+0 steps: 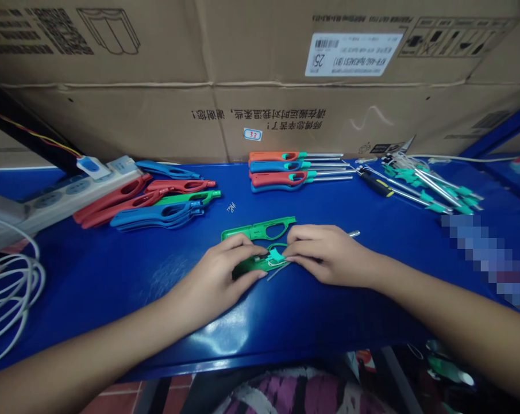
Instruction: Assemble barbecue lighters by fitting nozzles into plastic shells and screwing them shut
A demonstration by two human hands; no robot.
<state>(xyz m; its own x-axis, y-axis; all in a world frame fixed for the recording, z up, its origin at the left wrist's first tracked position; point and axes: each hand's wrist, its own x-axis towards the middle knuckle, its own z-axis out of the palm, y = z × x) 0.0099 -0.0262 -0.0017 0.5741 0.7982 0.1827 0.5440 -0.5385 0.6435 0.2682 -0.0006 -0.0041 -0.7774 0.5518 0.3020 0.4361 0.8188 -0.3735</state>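
My left hand (225,267) is closed around a green lighter handle half (266,264) lying on the blue table. Inside that half sits a teal trigger (277,256) with thin wires beside it. My right hand (324,253) pinches the lighter's metal tube assembly at the trigger's right side; the tube end (353,233) sticks out beyond the knuckles. Just behind my hands lies a second green handle half (260,230), its hollow side up. A thin grey rod (277,271) shows between the two hands. My fingertips hide part of the inner pieces.
Red, blue and green handle shells (156,213) lie at the left beside a power strip (74,190). Small screws (231,207) are near the middle. Lighters with metal tubes (303,172), a screwdriver (374,181) and tube assemblies (440,187) lie behind. A cardboard box (156,92) walls the back.
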